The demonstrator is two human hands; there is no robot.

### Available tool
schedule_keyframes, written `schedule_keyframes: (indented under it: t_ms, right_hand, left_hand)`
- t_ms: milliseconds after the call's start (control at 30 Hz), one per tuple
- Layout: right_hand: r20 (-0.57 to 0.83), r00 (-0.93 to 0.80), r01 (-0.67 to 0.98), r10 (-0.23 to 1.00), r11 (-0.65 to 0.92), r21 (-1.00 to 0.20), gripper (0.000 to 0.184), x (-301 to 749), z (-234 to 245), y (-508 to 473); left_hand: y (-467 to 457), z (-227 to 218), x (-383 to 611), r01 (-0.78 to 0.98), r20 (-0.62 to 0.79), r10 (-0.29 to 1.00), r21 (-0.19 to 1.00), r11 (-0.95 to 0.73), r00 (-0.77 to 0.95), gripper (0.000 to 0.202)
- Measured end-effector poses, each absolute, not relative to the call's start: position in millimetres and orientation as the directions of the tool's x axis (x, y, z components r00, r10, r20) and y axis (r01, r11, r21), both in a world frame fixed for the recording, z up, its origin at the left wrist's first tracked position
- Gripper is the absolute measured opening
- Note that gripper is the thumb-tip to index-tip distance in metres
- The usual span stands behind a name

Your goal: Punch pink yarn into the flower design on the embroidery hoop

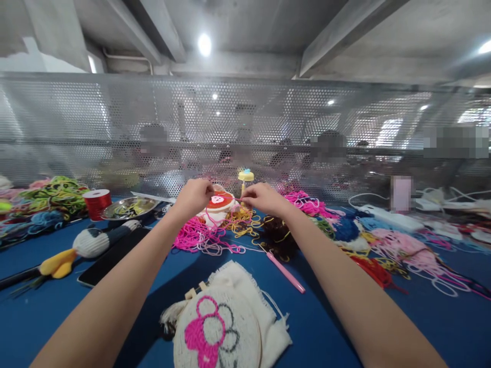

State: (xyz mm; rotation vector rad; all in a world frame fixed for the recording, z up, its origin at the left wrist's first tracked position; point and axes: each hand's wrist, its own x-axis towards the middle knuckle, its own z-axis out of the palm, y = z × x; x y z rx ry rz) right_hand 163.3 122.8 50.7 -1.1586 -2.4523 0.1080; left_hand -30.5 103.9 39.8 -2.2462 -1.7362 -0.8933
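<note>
Both my arms reach out over the blue table [326, 327]. My left hand [194, 197] is closed in a pinch on one end of a short pink yarn strand [235, 199]. My right hand [261, 198] pinches the other end, and the strand is stretched between them. Under the hands lies a heap of pink yarn [199, 237] and yellow yarn [241, 222]. A round red and white holder [219, 202] sits just behind the hands. Close to me lies an embroidery hoop [217, 332] with white cloth and a pink and grey flower. A pink punch needle pen [286, 272] rests on the table.
A black phone [111, 258] and a knitted white and yellow toy [76, 250] lie at the left. A red thread spool [97, 203] and a metal dish [128, 208] stand behind. Tangled coloured yarn [402, 250] spreads at the right. A perforated metal screen [268, 128] backs the table, people beyond it.
</note>
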Motion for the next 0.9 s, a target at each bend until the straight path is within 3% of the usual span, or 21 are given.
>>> schedule_keyframes:
  t_ms: [267, 433, 567, 700, 800, 900]
  right_hand:
    - [0.405, -0.515, 0.797, 0.756, 0.596, -0.099, 0.02, 167.9, 48.8, 131.4]
    - [0.376, -0.564, 0.779, 0.735, 0.625, -0.054, 0.021, 163.5, 45.7, 131.3]
    - [0.353, -0.623, 0.74, 0.698, 0.672, -0.025, 0.019, 152.7, 42.7, 125.5]
    - [0.335, -0.658, 0.716, 0.674, 0.698, 0.002, 0.018, 142.6, 40.6, 119.1]
    - [0.339, -0.654, 0.723, 0.676, 0.69, 0.02, 0.02, 139.3, 40.4, 116.6]
    - [0.321, -0.661, 0.725, 0.678, 0.688, 0.04, 0.023, 139.2, 41.1, 115.7]
  left_hand:
    - [102.6, 41.0, -44.8, 0.986, 0.474, 0.88, 0.127, -0.111, 0.038, 0.019]
    - [102.1, 39.6, -47.8, 0.988, 0.39, 0.92, 0.128, -0.091, 0.035, 0.012]
    - [102.6, 36.5, -36.9, 0.952, 0.312, 0.931, 0.173, -0.253, 0.191, 0.016]
    - [106.4, 29.8, -19.5, 0.777, 0.312, 0.844, 0.342, -0.529, 0.437, 0.024]
    - [110.6, 24.6, -13.9, 0.692, 0.328, 0.804, 0.41, -0.595, 0.497, 0.021]
    - [113.6, 22.4, -16.4, 0.69, 0.333, 0.799, 0.404, -0.601, 0.501, 0.019]
